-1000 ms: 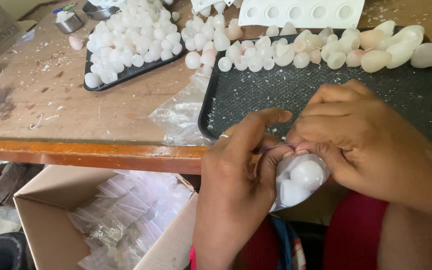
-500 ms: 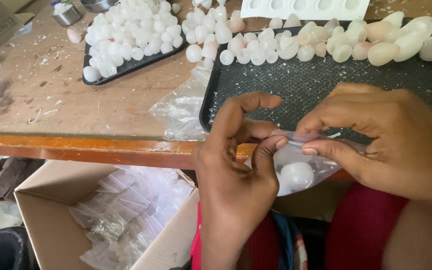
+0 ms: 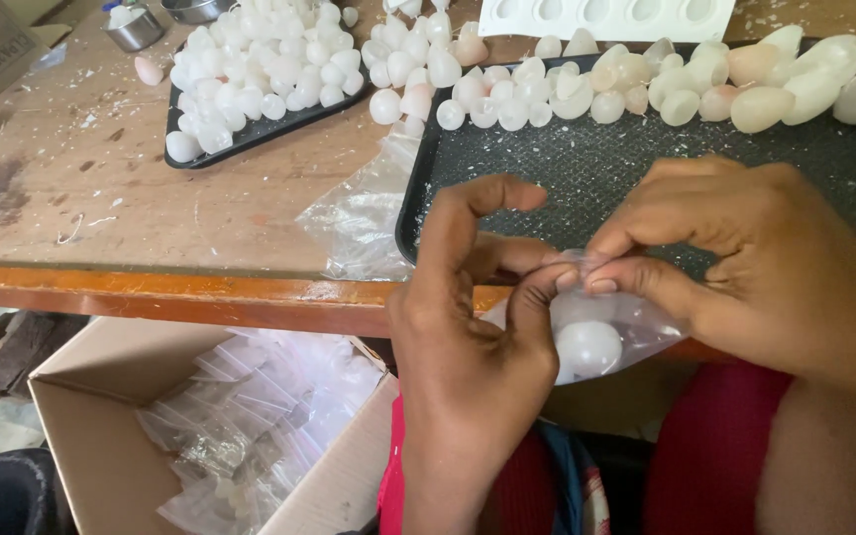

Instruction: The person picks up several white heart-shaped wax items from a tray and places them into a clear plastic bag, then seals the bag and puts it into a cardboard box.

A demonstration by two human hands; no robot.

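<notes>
- Sitting at the far left, a grey metal cup (image 3: pixel 136 28) stands near the back of the wooden table (image 3: pixel 101 208), whose orange front edge runs left to right across the view; a wide stretch of bare tabletop lies between that edge and the trays.
- Below the table edge, a cardboard box (image 3: pixel 81 436) stands open, with clear plastic bags (image 3: pixel 250 416) heaped inside it.
- Further back, a small black tray (image 3: pixel 240 139) carries a pile of white rounded pieces (image 3: pixel 260 69), and it sits at an angle to the table edge.
- A loose clear bag (image 3: pixel 364 213) lies flat just beside the left rim of the large black tray (image 3: pixel 567 168), near the table's front edge.
- The left hand (image 3: pixel 468 347) hangs in front of the table edge, its thumb and forefinger pinched on the top of the small clear bag (image 3: pixel 596 332), the other fingers curled.
- That small bag is held between both hands just off the front edge, mouth upward and long axis roughly upright, with a white ball (image 3: pixel 588 347) resting at its bottom.
- The right hand (image 3: pixel 755 258) pinches the same bag mouth from the other side, its fingertips touching those of the left.
- Along the large tray's far side runs a row of white and pinkish pieces (image 3: pixel 646 84), leaving its dark middle open; a white mould (image 3: pixel 606 18) lies behind.
</notes>
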